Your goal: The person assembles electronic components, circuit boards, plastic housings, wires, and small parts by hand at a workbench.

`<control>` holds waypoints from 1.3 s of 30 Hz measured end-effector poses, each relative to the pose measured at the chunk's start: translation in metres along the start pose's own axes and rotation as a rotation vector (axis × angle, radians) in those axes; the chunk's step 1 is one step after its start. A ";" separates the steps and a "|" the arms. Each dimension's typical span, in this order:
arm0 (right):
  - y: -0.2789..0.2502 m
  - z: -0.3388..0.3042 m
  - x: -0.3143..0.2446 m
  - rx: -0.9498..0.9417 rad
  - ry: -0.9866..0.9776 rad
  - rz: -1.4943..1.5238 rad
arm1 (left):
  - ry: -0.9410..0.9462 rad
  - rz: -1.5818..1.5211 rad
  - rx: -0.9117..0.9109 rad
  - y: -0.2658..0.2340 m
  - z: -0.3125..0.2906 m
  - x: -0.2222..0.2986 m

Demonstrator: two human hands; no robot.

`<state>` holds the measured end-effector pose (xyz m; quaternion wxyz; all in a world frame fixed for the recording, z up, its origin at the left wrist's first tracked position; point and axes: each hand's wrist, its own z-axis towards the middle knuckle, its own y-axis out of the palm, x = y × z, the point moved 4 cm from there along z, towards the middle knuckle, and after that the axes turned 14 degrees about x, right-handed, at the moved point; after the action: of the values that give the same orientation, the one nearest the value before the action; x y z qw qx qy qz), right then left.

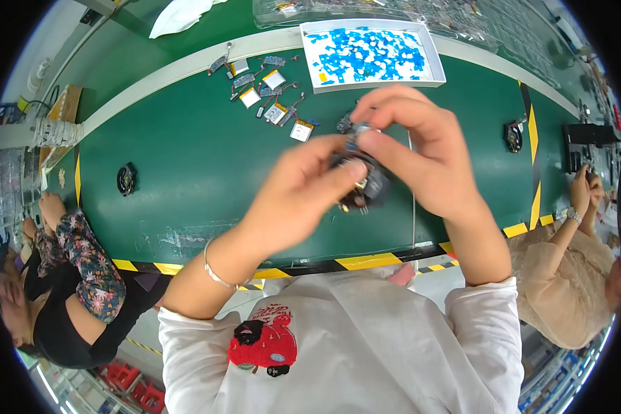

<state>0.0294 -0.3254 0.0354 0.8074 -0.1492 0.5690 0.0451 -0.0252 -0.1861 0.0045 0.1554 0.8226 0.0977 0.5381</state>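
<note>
Above the green bench, my left hand (300, 186) is closed around a round black device housing (376, 185), its thumb pressed on the inner face. Small metal and gold-coloured parts show along the housing's lower edge. My right hand (428, 148) meets it at the upper rim, thumb and fingers pinched on a small grey-blue part (356, 138) whose kind is mostly hidden by the fingers. Just beyond the fingertips a small circuit board (343, 123) shows; whether it hangs from the housing or lies on the bench, I cannot tell.
Several silver pouch batteries wired to little boards (274, 79) lie at the far left-centre. Behind my hands stands a white box (372, 87) of blue-and-white pieces. Round black housings rest at left (126, 179) and right (513, 136). Striped tape edges the bench; co-workers sit on both sides.
</note>
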 end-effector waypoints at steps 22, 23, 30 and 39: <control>-0.001 -0.004 0.001 -0.043 -0.271 -0.776 | 0.855 1.296 -0.560 0.031 -0.040 -0.046; 0.014 0.001 0.006 -0.106 -0.276 -0.825 | 0.897 1.247 -0.544 0.033 -0.038 -0.047; 0.027 0.016 0.025 -0.212 -0.276 -0.908 | 0.840 1.250 -0.514 0.009 -0.066 -0.044; 0.002 0.001 0.033 -0.066 -0.394 -0.897 | 0.680 1.390 -0.480 0.004 -0.079 -0.043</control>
<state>0.0410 -0.3263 0.0041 0.8345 -0.3936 0.2833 -0.2615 -0.1152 -0.1920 -0.0017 -0.0802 0.4308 -0.5120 0.7388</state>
